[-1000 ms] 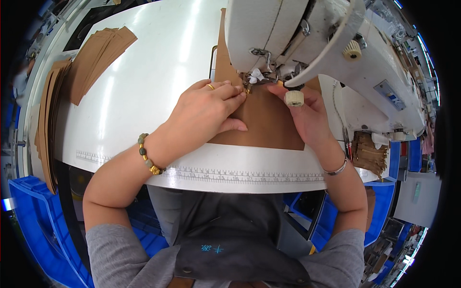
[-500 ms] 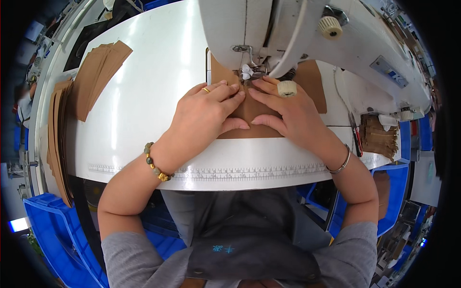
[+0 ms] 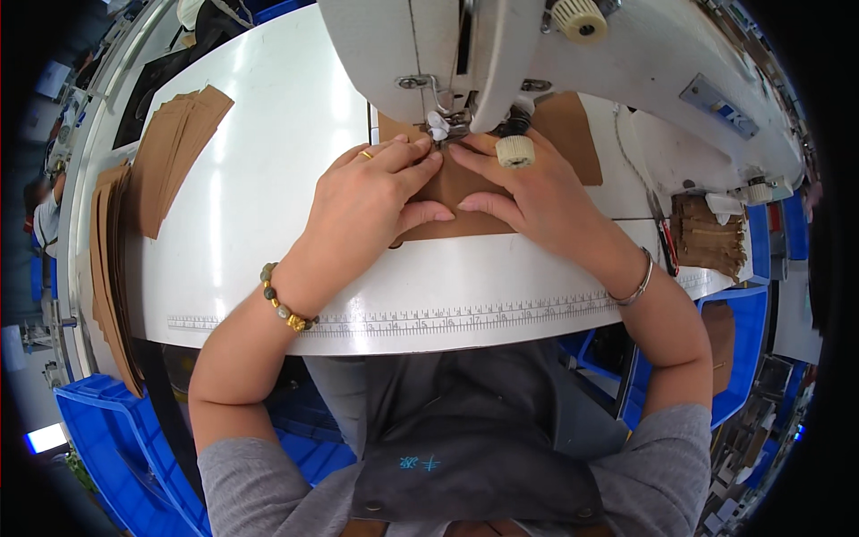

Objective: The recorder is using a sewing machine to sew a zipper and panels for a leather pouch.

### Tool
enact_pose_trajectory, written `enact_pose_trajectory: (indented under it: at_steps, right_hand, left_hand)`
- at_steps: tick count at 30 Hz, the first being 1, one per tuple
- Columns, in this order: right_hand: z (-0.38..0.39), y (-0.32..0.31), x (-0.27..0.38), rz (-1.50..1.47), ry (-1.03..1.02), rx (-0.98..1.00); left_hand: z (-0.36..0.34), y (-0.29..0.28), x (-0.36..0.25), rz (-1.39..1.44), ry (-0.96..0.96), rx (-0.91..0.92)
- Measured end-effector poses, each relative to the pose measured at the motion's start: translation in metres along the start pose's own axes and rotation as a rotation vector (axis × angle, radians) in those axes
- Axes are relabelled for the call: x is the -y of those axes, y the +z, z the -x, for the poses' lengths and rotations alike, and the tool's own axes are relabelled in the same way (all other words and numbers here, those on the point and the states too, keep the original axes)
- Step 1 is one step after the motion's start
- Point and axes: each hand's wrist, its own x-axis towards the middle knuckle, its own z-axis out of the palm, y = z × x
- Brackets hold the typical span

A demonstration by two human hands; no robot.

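Note:
A flat brown piece of leather-like material (image 3: 456,190) lies on the white table beneath the presser foot (image 3: 441,128) of a white sewing machine (image 3: 380,54). My left hand (image 3: 369,190) rests on its left part, fingers stretched toward the foot. On the other side my right hand (image 3: 537,190) presses down flat, its fingertips near the foot and partly hidden by a cream knob (image 3: 514,152). Both thumbs point inward, close to each other but apart. The stitching point is hard to make out. Another part of the brown material (image 3: 569,134) shows beyond my right hand.
Brown strips (image 3: 179,148) lie fanned at the left, beside a standing stack (image 3: 109,268). A brown bundle (image 3: 707,234) and red-handled scissors or snips (image 3: 667,246) are at the right. Blue bins (image 3: 116,438) flank the table, and a printed ruler (image 3: 403,322) runs along its front edge.
Both hands have moved slightly away from me with the brown piece, whose near edge is now farther from the table's front. The machine sits a little more to the left in view.

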Motion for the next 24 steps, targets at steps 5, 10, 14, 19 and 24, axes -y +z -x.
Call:
enact_pose_trajectory:
  at_steps: [5, 10, 14, 19, 24]
  right_hand:
    - [-0.0001, -0.0016, 0.0004, 0.036, -0.031, -0.015]
    - [0.0005, 0.0007, -0.0006, 0.023, -0.035, -0.029]
    - [-0.0002, 0.0011, -0.0021, 0.037, -0.057, -0.036]
    - [-0.0003, 0.0006, -0.0022, 0.059, -0.046, -0.014]
    - [-0.0006, 0.0005, -0.0022, 0.055, -0.027, -0.006]
  left_hand:
    - [-0.0004, 0.0004, 0.0003, -0.02, 0.011, -0.002]
    - [0.0, -0.0004, -0.0006, -0.025, 0.002, 0.01]
    - [0.0, -0.0009, -0.0012, -0.012, -0.025, 0.036]
    - [-0.0013, -0.0004, 0.0, -0.027, -0.006, 0.017]
    - [0.0002, 0.0, -0.0003, -0.039, -0.013, 0.033]
